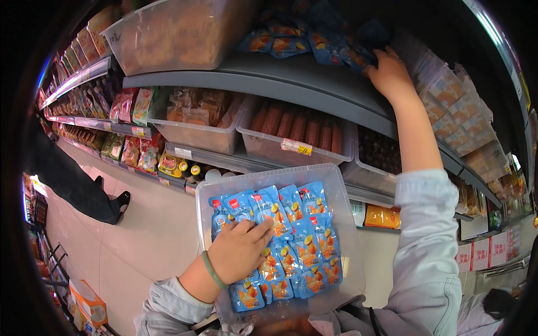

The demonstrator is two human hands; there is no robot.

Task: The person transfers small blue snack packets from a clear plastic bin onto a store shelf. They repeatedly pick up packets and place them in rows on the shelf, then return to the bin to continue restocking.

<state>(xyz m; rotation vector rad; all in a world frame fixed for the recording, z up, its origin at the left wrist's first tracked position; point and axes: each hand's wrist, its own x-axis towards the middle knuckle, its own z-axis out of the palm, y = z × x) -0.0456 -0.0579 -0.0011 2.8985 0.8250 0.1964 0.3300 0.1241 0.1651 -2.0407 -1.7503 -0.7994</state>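
Observation:
A clear plastic bin (352, 252) is in front of me, tilted, with rows of blue snack pouches (309, 248) lying flat in it. My left hand (239, 248), with a green bangle at the wrist, rests on these pouches; its fingertips touch one in the upper middle and its thumb is hidden. My right hand (391, 73) reaches deep onto the grey shelf (269, 82) at the upper right. Thumb and fingers are apart there, beside a loose heap of similar blue pouches (325, 46). Shadow hides part of that heap.
Clear bins of wrapped snacks (193, 126) and brown sausage-like sticks (290, 126) fill the shelf below. Another large bin (168, 40) stands upper left. Stacked packets (458, 109) are right of my arm. A person's leg (84, 189) is on the tiled floor (126, 243) at left.

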